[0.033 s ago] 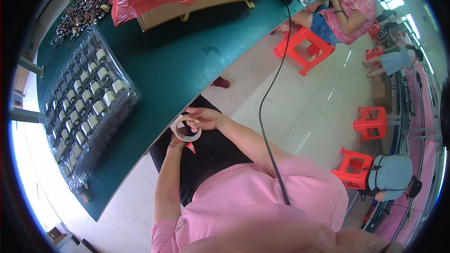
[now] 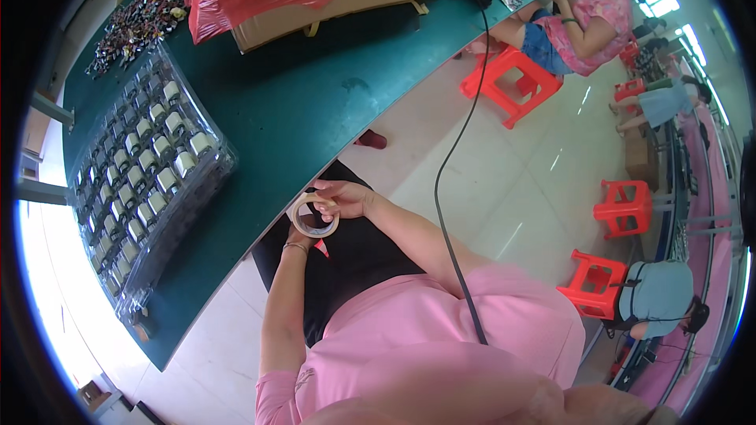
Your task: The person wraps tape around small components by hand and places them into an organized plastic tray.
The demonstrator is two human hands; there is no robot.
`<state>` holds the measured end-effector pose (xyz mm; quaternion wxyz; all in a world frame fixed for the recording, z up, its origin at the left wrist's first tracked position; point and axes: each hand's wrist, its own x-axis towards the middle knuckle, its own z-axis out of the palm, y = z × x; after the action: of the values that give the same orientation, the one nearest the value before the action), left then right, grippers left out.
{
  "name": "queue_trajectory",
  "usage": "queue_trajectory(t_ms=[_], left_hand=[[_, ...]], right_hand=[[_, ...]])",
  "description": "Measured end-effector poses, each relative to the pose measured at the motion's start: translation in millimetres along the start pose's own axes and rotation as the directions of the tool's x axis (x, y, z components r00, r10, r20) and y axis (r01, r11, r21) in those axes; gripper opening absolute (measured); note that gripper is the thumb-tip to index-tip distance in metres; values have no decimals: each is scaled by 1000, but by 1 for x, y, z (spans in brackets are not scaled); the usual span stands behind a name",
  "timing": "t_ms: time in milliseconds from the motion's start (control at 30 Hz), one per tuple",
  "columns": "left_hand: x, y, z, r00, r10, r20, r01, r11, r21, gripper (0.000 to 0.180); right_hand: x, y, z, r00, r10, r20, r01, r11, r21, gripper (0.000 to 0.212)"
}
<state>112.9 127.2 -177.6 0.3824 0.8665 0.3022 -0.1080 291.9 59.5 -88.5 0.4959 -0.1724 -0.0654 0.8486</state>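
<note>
Just past the near edge of the table, a roll of pale tan tape [image 2: 297, 215] is held over my lap. My right hand [image 2: 344, 197] grips it from the right, with fingers bent over the rim and into its hole. My left hand [image 2: 296, 234] is at the roll's lower left, largely covered by it; its fingers are hidden. Below the roll, a small red and white piece [image 2: 321, 248] shows against my dark legwear; I cannot tell what it is.
Clear plastic trays of whitish parts [image 2: 146, 161] lie on the green table [image 2: 276, 102]. A red-plastic-covered carton [image 2: 331, 12] and heaps of small parts [image 2: 142, 20] stand behind. A black cable [image 2: 441, 173] crosses the view. A person [image 2: 587, 31] sits at the far right, near red stools [image 2: 512, 83].
</note>
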Motion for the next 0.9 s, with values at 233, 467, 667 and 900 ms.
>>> queue_trajectory(t_ms=[233, 467, 667, 900], left_hand=[[0, -14, 15, 999, -11, 35, 33, 684, -728, 53], [-1, 2, 19, 999, 16, -36, -27, -388, -921, 14], [-21, 22, -8, 989, -21, -146, -29, 942, -336, 38], [-38, 44, -35, 998, -10, -58, -1, 982, -188, 49]], right_hand=[[4, 5, -4, 992, 5, 123, -9, 999, 32, 55], [0, 7, 12, 996, -10, 93, 6, 999, 44, 50], [-6, 7, 10, 997, -16, 78, 11, 998, 58, 54], [-5, 7, 13, 990, -24, 138, 23, 1000, 10, 58]])
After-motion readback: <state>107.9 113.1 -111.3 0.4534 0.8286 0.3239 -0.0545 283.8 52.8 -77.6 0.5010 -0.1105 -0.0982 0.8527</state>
